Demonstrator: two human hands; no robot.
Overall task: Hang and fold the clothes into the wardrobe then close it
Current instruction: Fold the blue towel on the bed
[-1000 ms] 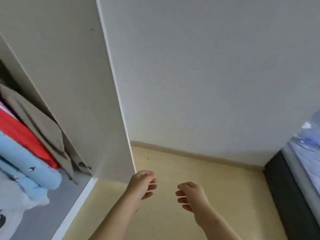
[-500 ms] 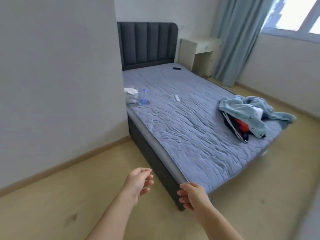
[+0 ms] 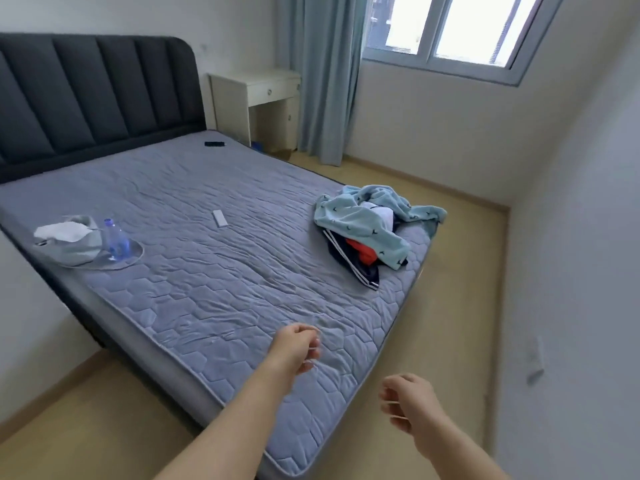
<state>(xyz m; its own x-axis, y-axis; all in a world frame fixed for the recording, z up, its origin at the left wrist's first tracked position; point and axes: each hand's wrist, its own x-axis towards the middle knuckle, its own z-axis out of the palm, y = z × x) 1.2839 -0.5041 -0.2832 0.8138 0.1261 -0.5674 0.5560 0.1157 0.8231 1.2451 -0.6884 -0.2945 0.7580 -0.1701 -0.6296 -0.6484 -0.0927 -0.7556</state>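
Bedroom: grey quilted bed with dark padded headboard; cream desk beside pale-blue curtain; daylit window; white walls; tan floor.

On the left hand, finger detail is motion-blurred. In the pile of clothes, the light-blue garment covers most of the red and dark items. The small dark object near the headboard is too small to identify.

**Single head view over the bed**

Worn at head height, the wide-angle camera stands close to the bed's near corner, facing forward and down toward the far headboard. The clothes sit right of centre. Edges seem lens-bent.
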